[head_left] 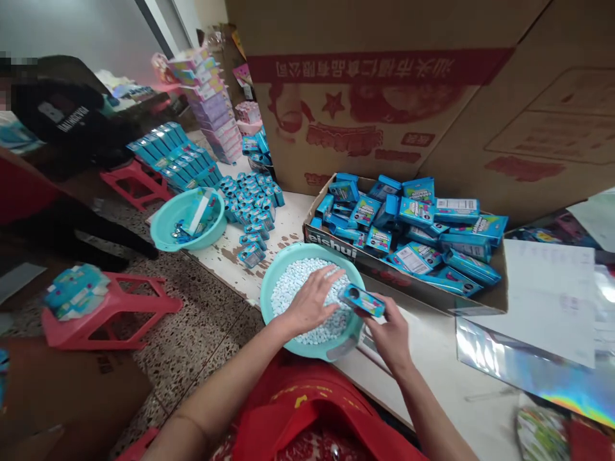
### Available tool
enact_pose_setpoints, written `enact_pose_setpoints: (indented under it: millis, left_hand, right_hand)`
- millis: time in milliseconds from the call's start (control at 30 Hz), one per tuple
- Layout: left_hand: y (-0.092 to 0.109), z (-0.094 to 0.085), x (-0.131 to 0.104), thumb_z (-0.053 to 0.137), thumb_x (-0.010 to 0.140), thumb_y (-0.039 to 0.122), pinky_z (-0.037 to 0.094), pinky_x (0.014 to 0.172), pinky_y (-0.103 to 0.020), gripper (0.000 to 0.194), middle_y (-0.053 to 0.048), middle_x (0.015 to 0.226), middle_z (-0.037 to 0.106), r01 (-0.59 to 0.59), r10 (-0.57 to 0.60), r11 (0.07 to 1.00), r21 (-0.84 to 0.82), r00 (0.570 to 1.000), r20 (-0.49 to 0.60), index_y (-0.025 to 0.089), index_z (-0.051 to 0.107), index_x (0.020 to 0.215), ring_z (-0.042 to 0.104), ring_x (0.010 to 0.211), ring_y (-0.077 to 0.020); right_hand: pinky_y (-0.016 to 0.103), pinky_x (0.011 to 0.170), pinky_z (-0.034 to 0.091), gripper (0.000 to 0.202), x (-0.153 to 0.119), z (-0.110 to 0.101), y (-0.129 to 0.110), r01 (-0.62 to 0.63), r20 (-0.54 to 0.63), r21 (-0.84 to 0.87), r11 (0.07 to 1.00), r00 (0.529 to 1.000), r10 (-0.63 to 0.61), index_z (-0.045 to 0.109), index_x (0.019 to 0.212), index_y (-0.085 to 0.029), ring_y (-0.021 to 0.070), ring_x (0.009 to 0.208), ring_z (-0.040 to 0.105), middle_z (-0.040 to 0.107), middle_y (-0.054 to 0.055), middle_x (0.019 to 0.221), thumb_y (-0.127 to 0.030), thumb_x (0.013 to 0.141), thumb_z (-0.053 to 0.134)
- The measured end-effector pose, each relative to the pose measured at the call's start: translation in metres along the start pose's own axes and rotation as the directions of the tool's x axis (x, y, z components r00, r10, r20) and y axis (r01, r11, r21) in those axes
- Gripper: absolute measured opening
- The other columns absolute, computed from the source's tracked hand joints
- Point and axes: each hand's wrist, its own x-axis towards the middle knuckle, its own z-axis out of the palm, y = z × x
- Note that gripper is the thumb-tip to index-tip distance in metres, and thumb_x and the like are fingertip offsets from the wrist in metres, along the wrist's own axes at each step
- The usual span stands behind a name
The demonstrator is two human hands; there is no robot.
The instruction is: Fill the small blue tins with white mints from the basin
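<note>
A turquoise basin [270, 282] full of small white pieces stands at the table's front edge. Over the pieces lies my left hand [314, 302], its fingers spread and apart. My right hand [390, 330] grips a small blue box [364, 301] above the basin's right side, and a dark round hole shows in the end of the box facing my left hand. Behind the basin, an open cardboard tray [408, 286] holds many blue packets [417, 211]. Many small blue boxes [252, 198] stand grouped to the left of the tray.
A second turquoise basin [161, 234] with blue and white scraps sits at the left. Large cartons [384, 96] rise behind the tray. White sheets [552, 288] lie at the right. Red stools [110, 314] and a person in dark clothing [62, 115] are at the left.
</note>
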Motion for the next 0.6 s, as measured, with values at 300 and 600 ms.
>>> enact_pose_setpoints:
  millis: [300, 600]
  left_hand:
    - [-0.027, -0.081, 0.02, 0.068, 0.072, 0.021, 0.041, 0.095, -0.035, 0.033, -0.007, 0.104, 0.063, 0.189, -0.198, 0.98, -0.061, 0.949, -0.246, 0.023, 0.062, 0.104, 0.055, 0.103, -0.026]
    - [-0.168, -0.113, 0.107, 0.055, 0.079, 0.017, 0.041, 0.088, -0.034, 0.034, -0.015, 0.111, 0.058, 0.586, -0.446, 0.724, 0.365, 0.801, -0.4, 0.015, 0.053, 0.113, 0.055, 0.105, -0.0286]
  right_hand:
    - [0.04, 0.086, 0.051, 0.046, 0.039, 0.033, -0.021, 0.141, 0.039, 0.021, 0.99, 0.989, -0.141, 0.056, 0.117, -0.023, 0.024, 0.103, 0.058, 0.06, 0.009, 0.116, -0.044, 0.078, 0.068]
    - [0.043, 0.083, 0.049, 0.041, 0.187, 0.044, 0.007, 0.18, 0.037, -0.305, 0.935, 0.983, -0.178, 0.064, 0.102, -0.018, 0.0278, 0.094, 0.06, 0.064, 0.012, 0.102, -0.052, 0.08, 0.058]
